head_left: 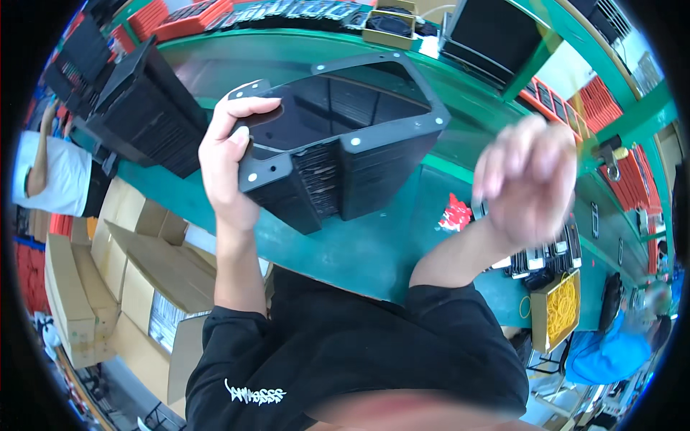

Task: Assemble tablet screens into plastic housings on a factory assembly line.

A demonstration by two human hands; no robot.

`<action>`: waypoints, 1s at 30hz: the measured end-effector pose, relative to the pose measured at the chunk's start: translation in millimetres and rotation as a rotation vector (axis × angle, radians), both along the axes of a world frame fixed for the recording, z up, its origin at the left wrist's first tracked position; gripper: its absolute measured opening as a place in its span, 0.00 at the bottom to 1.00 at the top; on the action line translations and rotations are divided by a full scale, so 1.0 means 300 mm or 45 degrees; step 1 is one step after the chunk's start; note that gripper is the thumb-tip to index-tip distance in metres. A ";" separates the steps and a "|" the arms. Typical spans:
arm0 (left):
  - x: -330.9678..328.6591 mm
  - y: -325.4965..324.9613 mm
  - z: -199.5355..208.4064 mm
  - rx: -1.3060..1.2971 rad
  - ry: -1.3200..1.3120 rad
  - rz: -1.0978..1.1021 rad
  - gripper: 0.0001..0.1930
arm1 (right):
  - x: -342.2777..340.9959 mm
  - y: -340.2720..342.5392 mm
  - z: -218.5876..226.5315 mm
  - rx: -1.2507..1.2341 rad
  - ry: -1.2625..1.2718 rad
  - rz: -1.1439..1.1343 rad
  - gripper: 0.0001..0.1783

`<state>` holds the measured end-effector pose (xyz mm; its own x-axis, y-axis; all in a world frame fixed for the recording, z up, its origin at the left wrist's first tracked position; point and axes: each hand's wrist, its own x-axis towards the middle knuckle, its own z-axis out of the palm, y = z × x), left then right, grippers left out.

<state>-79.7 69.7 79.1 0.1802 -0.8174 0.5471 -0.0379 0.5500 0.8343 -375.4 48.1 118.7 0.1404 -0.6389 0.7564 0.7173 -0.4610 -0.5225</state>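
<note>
A tall stack of black trays (388, 169) stands on the green workbench (338, 248) before me. Its top tray holds a glossy dark panel (330, 104), which reflects the lights. My left hand (224, 161) is closed on the left end of the top tray, with the index finger lying over the panel's edge and the thumb at the corner notch. Off to the right, my right hand (528, 179) is raised above the bench, apart from the stack. It is blurred; its fingers are loosely bent and spread, and nothing shows in them.
Another black tray stack (147, 108) rises at the left. Open cardboard boxes (136, 287) sit below the bench's left side. A red and white scrap (456, 213), dark devices (535, 262) and a box of yellow bands (560, 309) are at the right. Other people are at both sides.
</note>
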 end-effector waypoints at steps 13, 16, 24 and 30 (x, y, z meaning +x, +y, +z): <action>0.072 -0.002 0.035 -0.271 -0.525 0.053 0.39 | 0.221 0.029 -0.025 -0.418 0.875 0.071 0.28; 0.067 -0.030 0.039 -0.189 -0.274 -0.018 0.36 | 0.227 -0.006 -0.038 -0.199 0.133 0.007 0.28; 0.358 -0.111 -0.363 0.286 0.440 0.351 0.12 | -0.073 -0.232 -0.099 0.129 0.783 -1.076 0.30; 0.410 0.033 -0.684 0.237 -0.412 0.872 0.20 | -0.082 -0.549 -0.268 0.544 0.769 -1.137 0.34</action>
<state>43.2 79.6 -126.2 0.5329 -0.6650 0.5232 -0.5757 0.1682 0.8002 -400.0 -116.5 38.5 -0.2245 -0.8800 0.4186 -0.1936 -0.3807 -0.9042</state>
